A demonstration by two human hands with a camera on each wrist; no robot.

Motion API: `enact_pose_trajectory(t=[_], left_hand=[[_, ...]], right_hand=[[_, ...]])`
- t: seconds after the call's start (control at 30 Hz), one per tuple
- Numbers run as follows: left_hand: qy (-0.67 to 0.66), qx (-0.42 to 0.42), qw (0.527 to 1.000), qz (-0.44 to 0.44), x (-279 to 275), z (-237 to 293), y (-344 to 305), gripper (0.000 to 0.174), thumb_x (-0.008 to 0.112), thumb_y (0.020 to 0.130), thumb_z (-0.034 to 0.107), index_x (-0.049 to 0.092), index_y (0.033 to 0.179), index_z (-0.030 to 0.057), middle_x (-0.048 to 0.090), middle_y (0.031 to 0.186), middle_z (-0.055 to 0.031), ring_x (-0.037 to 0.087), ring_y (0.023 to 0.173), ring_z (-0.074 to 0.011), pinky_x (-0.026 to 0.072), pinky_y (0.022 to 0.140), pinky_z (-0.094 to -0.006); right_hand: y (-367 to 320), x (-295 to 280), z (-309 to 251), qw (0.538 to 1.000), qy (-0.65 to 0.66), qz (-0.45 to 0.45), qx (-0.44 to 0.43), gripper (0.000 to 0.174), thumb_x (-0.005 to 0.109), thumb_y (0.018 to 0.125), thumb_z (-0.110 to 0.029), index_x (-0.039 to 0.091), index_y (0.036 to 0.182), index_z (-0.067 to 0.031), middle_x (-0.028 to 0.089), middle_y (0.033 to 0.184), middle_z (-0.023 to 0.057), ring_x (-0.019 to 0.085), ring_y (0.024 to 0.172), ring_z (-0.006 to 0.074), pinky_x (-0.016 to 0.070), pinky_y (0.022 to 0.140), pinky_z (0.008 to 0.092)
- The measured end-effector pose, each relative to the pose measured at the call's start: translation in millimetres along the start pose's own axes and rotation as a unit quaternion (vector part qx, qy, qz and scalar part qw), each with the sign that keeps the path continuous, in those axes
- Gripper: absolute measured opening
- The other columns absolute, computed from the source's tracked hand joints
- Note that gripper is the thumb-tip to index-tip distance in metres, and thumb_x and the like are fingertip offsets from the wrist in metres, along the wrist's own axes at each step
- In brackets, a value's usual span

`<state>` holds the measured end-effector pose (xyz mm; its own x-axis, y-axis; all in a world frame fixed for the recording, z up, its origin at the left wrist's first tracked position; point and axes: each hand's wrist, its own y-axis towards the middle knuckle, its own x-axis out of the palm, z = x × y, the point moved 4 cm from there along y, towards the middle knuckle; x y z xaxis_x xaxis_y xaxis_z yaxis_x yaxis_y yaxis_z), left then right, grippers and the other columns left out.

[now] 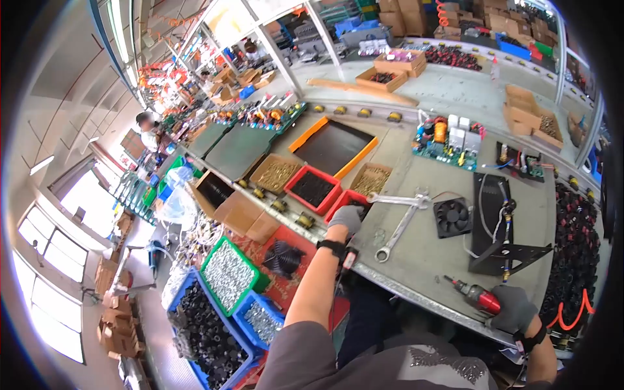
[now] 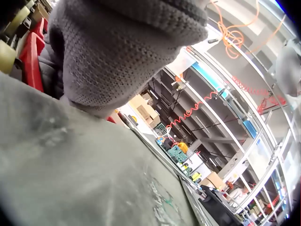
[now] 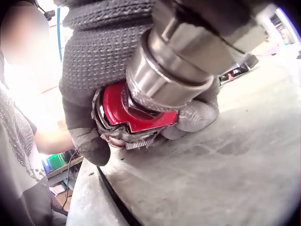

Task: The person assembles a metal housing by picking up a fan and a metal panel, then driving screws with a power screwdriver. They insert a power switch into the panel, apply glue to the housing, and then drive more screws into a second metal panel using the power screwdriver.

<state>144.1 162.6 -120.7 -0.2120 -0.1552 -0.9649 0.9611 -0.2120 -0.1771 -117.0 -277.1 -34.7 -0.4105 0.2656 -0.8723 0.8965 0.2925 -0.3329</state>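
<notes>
My gloved left hand reaches over the bench edge into a small red bin. Its fingertips are hidden there, and I cannot tell whether they pinch anything. In the left wrist view, the grey knit glove is beside a red rim. My gloved right hand grips a red power screwdriver low over the front right of the bench, its bit pointing left. The right wrist view shows fingers wrapped around the red body behind a metal collar. Beyond it lie a black fan and a bent black metal panel.
Two wrenches lie between my hands. A larger red bin and cardboard boxes of screws line the left side. A circuit board sits at the back. Green and blue crates stand below left.
</notes>
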Motion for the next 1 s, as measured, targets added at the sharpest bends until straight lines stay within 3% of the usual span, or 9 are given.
enact_pose_trajectory(t=[0.13, 0.27, 0.33, 0.37, 0.63, 0.77, 0.87, 1.0], left_hand=[[-0.054, -0.037, 0.997, -0.034, -14, 8, -6, 0.028, 0.06, 0.079, 0.014, 0.07, 0.105, 0.0114, 0.069, 0.102, -0.0162, 0.065, 0.098, -0.035, 0.0518, 0.083, -0.0398], [0.027, 0.017, 0.999, -0.039, -13, 11, -7, 0.032, 0.052, 0.082, 0.01, 0.067, 0.111, 0.01, 0.066, 0.112, -0.0166, 0.063, 0.104, -0.0352, 0.0518, 0.088, -0.0409], [0.026, 0.008, 0.999, -0.018, -8, 7, -4, 0.035, 0.056, 0.077, 0.009, 0.067, 0.111, 0.0089, 0.068, 0.104, -0.0173, 0.064, 0.097, -0.0359, 0.0521, 0.082, -0.0399], [0.019, 0.0, 1.0, -0.025, -9, 8, -6, 0.034, 0.054, 0.081, 0.01, 0.067, 0.112, 0.0099, 0.066, 0.113, -0.0163, 0.063, 0.105, -0.0353, 0.0514, 0.088, -0.0408], [-0.008, 0.0, 0.999, -0.046, -10, 3, -7, 0.031, 0.055, 0.082, 0.016, 0.067, 0.11, 0.0112, 0.067, 0.108, -0.0164, 0.064, 0.1, -0.0367, 0.0519, 0.083, -0.0411], [-0.044, -0.01, 0.998, 0.046, -14, 3, -12, 0.029, 0.056, 0.086, 0.026, 0.067, 0.107, 0.0102, 0.068, 0.104, -0.0183, 0.065, 0.096, -0.0373, 0.0521, 0.081, -0.0435], [-0.048, -0.03, 0.998, 0.013, -12, 2, -9, 0.027, 0.059, 0.082, 0.019, 0.064, 0.105, 0.0061, 0.068, 0.101, -0.0194, 0.064, 0.097, -0.0369, 0.0504, 0.085, -0.0429], [-0.033, -0.019, 0.999, 0.027, -6, -7, 1, 0.024, 0.061, 0.082, 0.018, 0.066, 0.104, 0.0076, 0.068, 0.102, -0.0171, 0.064, 0.097, -0.0354, 0.0502, 0.086, -0.0419]], right_hand=[[-4, 2, -4, 1.0, -0.007, 0.001, -0.025, 0.057, 0.078, 0.055, -0.036, 0.063, 0.099, -0.0055, 0.065, 0.091, 0.0171, 0.063, 0.088, 0.0378, 0.0498, 0.078, 0.043], [-5, 2, -8, 1.0, 0.0, 0.008, -0.017, 0.056, 0.079, 0.053, -0.036, 0.064, 0.098, -0.0052, 0.064, 0.089, 0.0173, 0.063, 0.084, 0.0377, 0.0496, 0.077, 0.0428], [-4, 4, -6, 1.0, 0.002, 0.017, -0.024, 0.056, 0.079, 0.053, -0.037, 0.064, 0.096, -0.005, 0.064, 0.087, 0.0172, 0.062, 0.083, 0.0376, 0.0496, 0.076, 0.0427], [-4, 8, -1, 0.999, 0.005, 0.031, -0.026, 0.055, 0.08, 0.052, -0.037, 0.065, 0.095, -0.0053, 0.064, 0.087, 0.0169, 0.062, 0.082, 0.0374, 0.0495, 0.076, 0.0426], [-5, 2, -6, 0.999, 0.004, 0.037, -0.008, 0.052, 0.079, 0.051, -0.038, 0.066, 0.09, -0.0063, 0.064, 0.085, 0.0164, 0.063, 0.082, 0.0363, 0.0499, 0.076, 0.0422], [-2, 5, -3, 1.0, 0.0, 0.024, -0.002, 0.052, 0.079, 0.051, -0.037, 0.067, 0.09, -0.0064, 0.065, 0.085, 0.0165, 0.063, 0.082, 0.0361, 0.0501, 0.076, 0.0419], [-5, 8, -2, 0.999, -0.003, 0.046, -0.028, 0.051, 0.079, 0.051, -0.037, 0.067, 0.091, -0.0061, 0.064, 0.085, 0.0162, 0.063, 0.082, 0.0359, 0.0502, 0.076, 0.0419], [-5, 7, -2, 0.998, -0.001, 0.059, -0.033, 0.05, 0.079, 0.052, -0.036, 0.066, 0.09, -0.0056, 0.063, 0.084, 0.016, 0.063, 0.08, 0.0368, 0.0498, 0.075, 0.0431]])
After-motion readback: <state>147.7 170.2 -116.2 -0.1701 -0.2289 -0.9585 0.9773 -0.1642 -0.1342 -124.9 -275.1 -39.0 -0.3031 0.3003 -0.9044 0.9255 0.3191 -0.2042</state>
